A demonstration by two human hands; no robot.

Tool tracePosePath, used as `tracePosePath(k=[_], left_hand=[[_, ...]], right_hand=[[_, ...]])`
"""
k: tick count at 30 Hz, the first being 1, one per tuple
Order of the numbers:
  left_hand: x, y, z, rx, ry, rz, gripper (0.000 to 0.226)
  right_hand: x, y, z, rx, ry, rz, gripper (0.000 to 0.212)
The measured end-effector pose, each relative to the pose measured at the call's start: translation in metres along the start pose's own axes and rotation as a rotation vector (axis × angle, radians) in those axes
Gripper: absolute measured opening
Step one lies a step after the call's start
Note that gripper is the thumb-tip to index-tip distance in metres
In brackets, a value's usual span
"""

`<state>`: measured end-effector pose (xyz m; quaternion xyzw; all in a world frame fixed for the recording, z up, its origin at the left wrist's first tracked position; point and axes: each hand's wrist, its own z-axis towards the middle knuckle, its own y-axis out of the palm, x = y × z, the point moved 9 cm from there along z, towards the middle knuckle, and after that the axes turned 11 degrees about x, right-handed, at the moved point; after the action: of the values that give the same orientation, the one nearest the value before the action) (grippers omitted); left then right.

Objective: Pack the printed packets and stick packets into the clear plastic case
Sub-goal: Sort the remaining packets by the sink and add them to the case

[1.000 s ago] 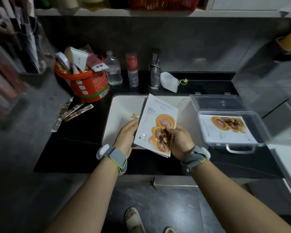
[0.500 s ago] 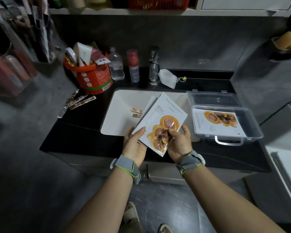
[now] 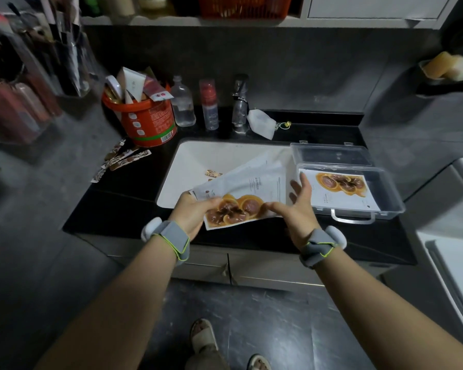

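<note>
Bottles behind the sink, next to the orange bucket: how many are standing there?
3. A clear bottle beside the orange bucket, a red-capped bottle in the middle, and a dark-topped bottle on the right. More may be hidden on the blurred shelves.

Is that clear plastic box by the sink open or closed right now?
Open. The clear plastic case has its lid swung back flat behind it, and one printed packet lies uncovered inside.
</note>
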<state>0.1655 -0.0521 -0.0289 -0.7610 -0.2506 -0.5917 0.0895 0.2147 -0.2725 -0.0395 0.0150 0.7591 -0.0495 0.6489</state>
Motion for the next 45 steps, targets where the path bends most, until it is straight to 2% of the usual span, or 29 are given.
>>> tracePosePath(k=[3, 6, 8, 14, 19, 22, 27, 31, 34, 37, 39, 42, 45], left_hand=[[0.006, -0.001, 0.004, -0.057, 0.068, 0.169, 0.029], [0.006, 0.003, 0.003, -0.076, 0.106, 0.224, 0.032], [0.003, 0.002, 0.003, -0.041, 0.106, 0.203, 0.034], [-0.02, -0.008, 0.001, 0.014, 0.078, 0.273, 0.043], [-0.023, -0.013, 0.0, 0.126, 0.069, 0.153, 0.051], [-0.025, -0.009, -0.002, 0.131, 0.049, 0.117, 0.049], [-0.036, -0.012, -0.002, 0.125, 0.002, 0.201, 0.04], [-0.042, -0.014, -0.001, 0.137, -0.016, 0.294, 0.037], [-0.042, -0.016, 0.0, 0.121, 0.01, 0.4, 0.034], [-0.04, -0.018, -0.002, 0.108, 0.051, 0.5, 0.032], [-0.036, -0.016, -0.001, 0.106, 0.078, 0.514, 0.032], [-0.024, -0.005, 0.004, 0.083, 0.117, 0.499, 0.036], [-0.012, 0.01, 0.009, 0.038, 0.135, 0.503, 0.046]], right_hand=[[-0.012, 0.01, -0.002, -0.15, -0.086, -0.146, 0.085], [-0.013, 0.014, -0.007, -0.138, -0.086, -0.174, 0.055], [-0.011, 0.014, -0.011, -0.119, -0.095, -0.171, 0.048], [0.014, 0.018, -0.024, -0.165, -0.092, -0.304, 0.052], [0.016, 0.018, -0.026, -0.168, -0.071, -0.336, 0.05], [0.015, 0.016, -0.026, -0.156, -0.06, -0.38, 0.048], [0.018, 0.012, -0.029, -0.154, -0.032, -0.444, 0.048], [0.028, 0.006, -0.026, -0.157, -0.059, -0.588, 0.052], [0.019, 0.008, -0.033, -0.208, -0.083, -0.648, 0.039], [0.015, 0.009, -0.038, -0.23, -0.118, -0.661, 0.038], [0.012, 0.008, -0.037, -0.206, -0.135, -0.648, 0.037], [0.004, 0.004, -0.031, -0.138, -0.14, -0.608, 0.017], [-0.014, -0.004, -0.023, -0.03, -0.163, -0.545, 0.023]])
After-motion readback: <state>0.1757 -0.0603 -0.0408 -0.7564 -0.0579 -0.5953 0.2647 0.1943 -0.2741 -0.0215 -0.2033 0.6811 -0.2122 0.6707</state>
